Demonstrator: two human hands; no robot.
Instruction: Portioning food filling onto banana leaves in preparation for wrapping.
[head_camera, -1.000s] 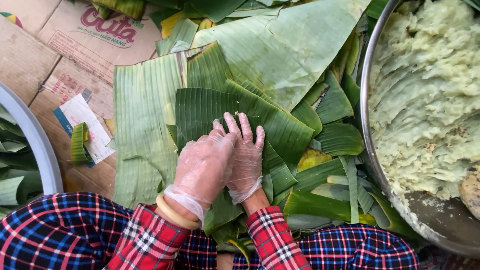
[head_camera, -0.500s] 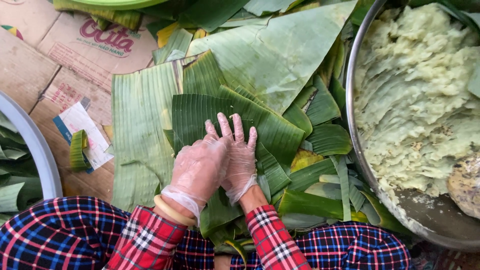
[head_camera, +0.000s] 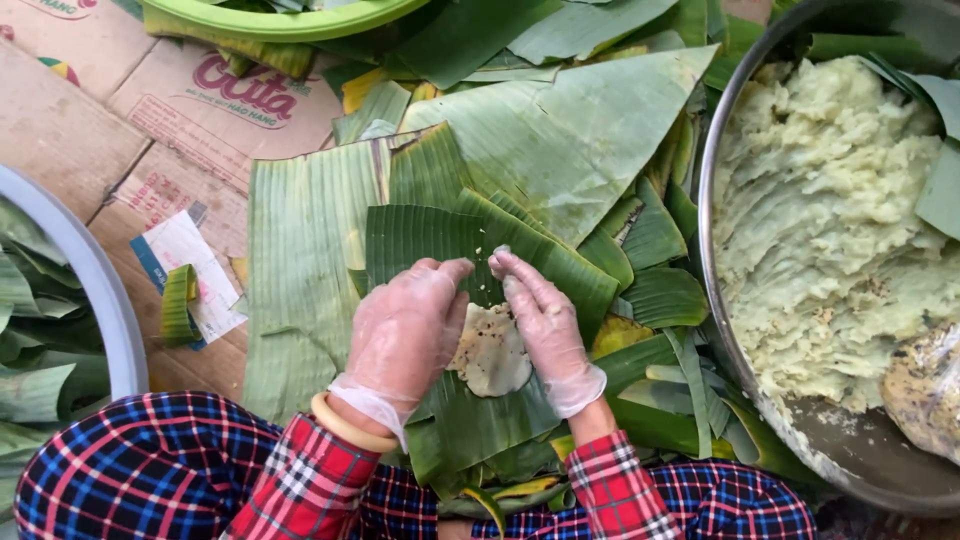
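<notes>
Dough patty (head_camera: 490, 350) between both gloved hands.

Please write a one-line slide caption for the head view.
Gloved left hand and right hand frame a flattened dough patty on layered banana leaves.

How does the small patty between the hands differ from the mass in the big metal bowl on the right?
The patty is small, flat and roundish; the mass is a large lumpy heap. The patty is tan and speckled; the mass is pale greenish. The patty lies on a dark banana leaf between the gloved left hand and right hand; the mass fills the metal bowl, untouched. Both look like soft dough.
</notes>
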